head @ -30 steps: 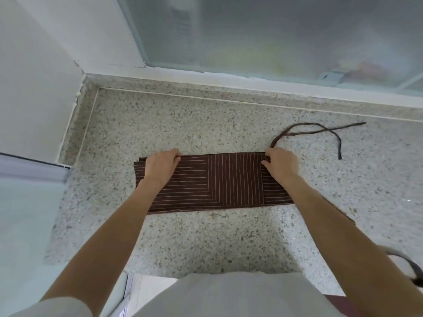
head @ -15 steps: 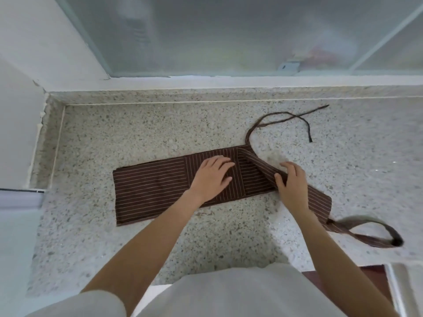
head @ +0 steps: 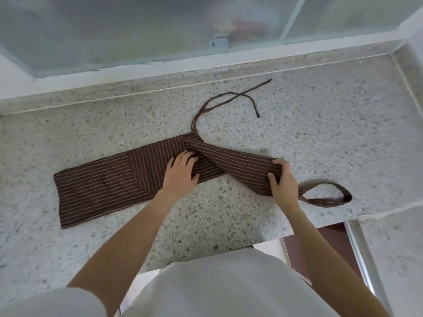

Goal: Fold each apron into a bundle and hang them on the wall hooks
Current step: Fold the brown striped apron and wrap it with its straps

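Apron (head: 103,184): brown cloth with thin pale stripes, folded to a long narrow band, lying flat on the speckled stone counter (head: 320,138) and running left to right across it. Left end: squared off, lying free of either hand. Middle of apron: left hand (head: 180,171) resting palm down on the cloth, fingers straight and slightly spread, pressing the band to the counter and gripping nothing. Just right of that hand: a diagonal flap (head: 233,161) of the same cloth, folded over the band and slanting down to the right. Right end of the flap: right hand (head: 283,181), fingers curled over the far edge and thumb on the near side, gripping the cloth. Behind the apron: thin ties (head: 231,97) leading from its upper corner toward the window (head: 137,30), crossed, lying loose on the counter. Right of the right hand: neck loop (head: 329,194), wider strap, lying near the counter's front edge.
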`<state>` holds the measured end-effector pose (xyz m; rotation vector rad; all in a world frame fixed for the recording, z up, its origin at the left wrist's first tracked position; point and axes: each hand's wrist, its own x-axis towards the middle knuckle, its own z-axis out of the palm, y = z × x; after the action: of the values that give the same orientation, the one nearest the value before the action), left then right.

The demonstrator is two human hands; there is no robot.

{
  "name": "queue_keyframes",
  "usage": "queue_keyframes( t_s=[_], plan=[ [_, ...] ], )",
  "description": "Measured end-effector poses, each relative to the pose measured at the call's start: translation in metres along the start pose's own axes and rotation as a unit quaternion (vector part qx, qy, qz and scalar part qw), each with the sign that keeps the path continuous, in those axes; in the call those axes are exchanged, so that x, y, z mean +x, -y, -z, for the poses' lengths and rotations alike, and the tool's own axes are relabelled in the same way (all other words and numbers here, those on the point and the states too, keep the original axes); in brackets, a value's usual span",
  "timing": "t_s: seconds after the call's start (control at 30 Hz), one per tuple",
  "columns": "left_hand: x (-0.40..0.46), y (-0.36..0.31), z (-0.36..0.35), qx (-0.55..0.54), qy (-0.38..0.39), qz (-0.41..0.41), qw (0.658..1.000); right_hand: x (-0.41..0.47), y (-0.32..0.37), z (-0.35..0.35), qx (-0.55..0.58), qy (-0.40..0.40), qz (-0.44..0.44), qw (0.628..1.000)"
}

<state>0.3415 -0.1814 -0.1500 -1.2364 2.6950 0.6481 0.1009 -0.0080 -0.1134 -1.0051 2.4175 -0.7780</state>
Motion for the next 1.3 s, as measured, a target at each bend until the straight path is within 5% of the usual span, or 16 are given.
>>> queue_keyframes(
  t_s=[0.3, 0.47, 0.6, 0.87, 1.0, 1.1, 1.3],
  plan=[
    [-0.001, -0.037, 0.0, -0.025, -0.023, 0.104, 0.994, 0.091, -0.023, 0.029, -0.098, -0.01, 0.159, 0.982],
    [-0.001, -0.048, -0.001, 0.005, -0.003, 0.136, 0.991, 0.128, -0.032, 0.029, -0.22, 0.13, 0.141, 0.956],
    [0.011, -0.061, -0.004, 0.021, 0.035, 0.149, 0.988, 0.131, -0.036, 0.033, -0.206, 0.224, 0.135, 0.943],
    [0.021, -0.064, -0.009, 0.052, 0.124, 0.163, 0.977, 0.141, -0.049, 0.034, -0.277, 0.143, 0.142, 0.939],
    [0.009, -0.055, -0.003, -0.051, 0.003, 0.134, 0.99, 0.114, -0.028, 0.022, -0.254, 0.068, 0.215, 0.941],
    [-0.015, -0.03, 0.002, -0.201, -0.105, 0.137, 0.964, 0.075, 0.01, -0.007, -0.174, 0.054, 0.289, 0.94],
    [-0.069, 0.034, 0.005, -0.195, -0.14, 0.23, 0.943, 0.007, 0.092, -0.092, -0.111, 0.189, 0.401, 0.89]
  ],
)
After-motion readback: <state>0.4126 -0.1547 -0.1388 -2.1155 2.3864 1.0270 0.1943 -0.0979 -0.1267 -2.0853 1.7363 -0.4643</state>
